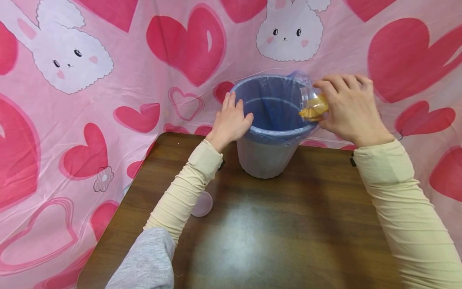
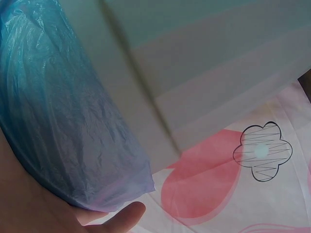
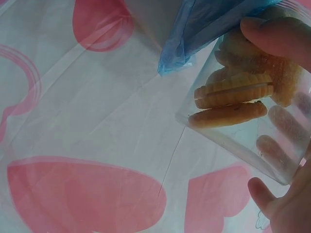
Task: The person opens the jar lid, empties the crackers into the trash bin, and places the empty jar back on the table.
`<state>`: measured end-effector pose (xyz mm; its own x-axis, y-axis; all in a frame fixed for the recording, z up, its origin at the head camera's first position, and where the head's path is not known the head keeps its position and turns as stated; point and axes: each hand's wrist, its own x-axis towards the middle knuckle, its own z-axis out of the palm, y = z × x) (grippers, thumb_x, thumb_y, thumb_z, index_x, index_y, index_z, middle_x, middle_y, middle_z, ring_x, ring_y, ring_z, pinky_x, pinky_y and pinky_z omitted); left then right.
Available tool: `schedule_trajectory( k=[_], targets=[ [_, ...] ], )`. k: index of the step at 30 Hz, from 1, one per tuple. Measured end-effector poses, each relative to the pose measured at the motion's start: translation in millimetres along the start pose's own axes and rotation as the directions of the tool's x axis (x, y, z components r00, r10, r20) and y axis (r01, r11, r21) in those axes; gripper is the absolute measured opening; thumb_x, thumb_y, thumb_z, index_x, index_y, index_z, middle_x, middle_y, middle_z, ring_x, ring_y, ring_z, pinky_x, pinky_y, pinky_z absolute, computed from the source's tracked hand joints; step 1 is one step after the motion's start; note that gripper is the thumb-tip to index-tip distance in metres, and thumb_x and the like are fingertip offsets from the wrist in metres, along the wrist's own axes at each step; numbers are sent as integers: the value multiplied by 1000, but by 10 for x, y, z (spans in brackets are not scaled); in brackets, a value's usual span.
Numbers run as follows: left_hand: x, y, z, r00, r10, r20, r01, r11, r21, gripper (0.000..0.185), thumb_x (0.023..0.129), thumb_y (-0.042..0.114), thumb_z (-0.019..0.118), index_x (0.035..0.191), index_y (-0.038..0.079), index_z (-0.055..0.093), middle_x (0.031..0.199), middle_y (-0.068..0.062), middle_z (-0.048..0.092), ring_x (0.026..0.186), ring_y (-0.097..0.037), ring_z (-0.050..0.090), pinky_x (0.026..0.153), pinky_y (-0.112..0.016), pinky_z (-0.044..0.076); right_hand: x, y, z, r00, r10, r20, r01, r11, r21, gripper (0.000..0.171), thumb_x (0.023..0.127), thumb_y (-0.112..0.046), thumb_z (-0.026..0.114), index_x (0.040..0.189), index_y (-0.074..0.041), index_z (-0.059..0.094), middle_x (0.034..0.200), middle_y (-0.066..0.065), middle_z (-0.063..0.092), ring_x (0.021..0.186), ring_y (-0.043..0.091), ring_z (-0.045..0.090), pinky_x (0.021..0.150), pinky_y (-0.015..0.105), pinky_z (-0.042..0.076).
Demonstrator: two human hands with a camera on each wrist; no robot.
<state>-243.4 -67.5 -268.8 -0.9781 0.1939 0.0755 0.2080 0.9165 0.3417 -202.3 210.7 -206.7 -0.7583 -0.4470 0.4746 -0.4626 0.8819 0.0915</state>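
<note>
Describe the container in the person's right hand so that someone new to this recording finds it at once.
Start at the grey plastic bin with a blue bag liner, standing at the far edge of the dark wooden table. At its right rim, the right hand holds a small clear plastic container tilted over the opening. It alone is see-through, with ridged golden-brown snack pieces inside.

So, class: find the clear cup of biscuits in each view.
Head: the clear cup of biscuits is upper right, in the right hand at the bin rim.
Left wrist: not in it.
Right wrist: right side, gripped.
Shared landmark: blue bin liner.
</note>
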Motion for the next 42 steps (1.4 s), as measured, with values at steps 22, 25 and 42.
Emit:
schedule_trajectory(
  k=[22, 25, 42],
  targets=[
    [6, 4, 9, 1000, 7, -18, -7, 1000, 6, 68, 96, 46, 38, 150, 7, 31, 163, -10, 7, 151, -26, -2, 113, -55, 29, 39, -11, 28, 997, -67, -32, 66, 997, -29, 76, 56, -8, 81, 127, -6, 53, 127, 19, 53, 118, 41, 43, 101, 61, 24],
    [1, 6, 6, 1000, 5, -14, -4, 1000, 2, 68, 96, 47, 38, 151, 7, 31, 163, -10, 7, 151, -25, -3, 114, -55, 28, 42, -16, 31, 997, -74, -37, 73, 997, -34, 76, 56, -7, 81, 127, -6, 53, 126, 19, 53, 117, 40, 44, 101, 61, 24],
    [3, 7, 5, 1000, -7, -7, 7, 1000, -3, 68, 96, 47, 39, 151, 9, 30, 164, -8, 5, 151, -24, -4, 115, -54, 27, 58, -34, 28, 991, -123, -60, 119, 990, -71, 75, 55, -3, 79, 126, -7, 55, 125, 19, 55, 118, 38, 44, 101, 60, 25]
  ],
)
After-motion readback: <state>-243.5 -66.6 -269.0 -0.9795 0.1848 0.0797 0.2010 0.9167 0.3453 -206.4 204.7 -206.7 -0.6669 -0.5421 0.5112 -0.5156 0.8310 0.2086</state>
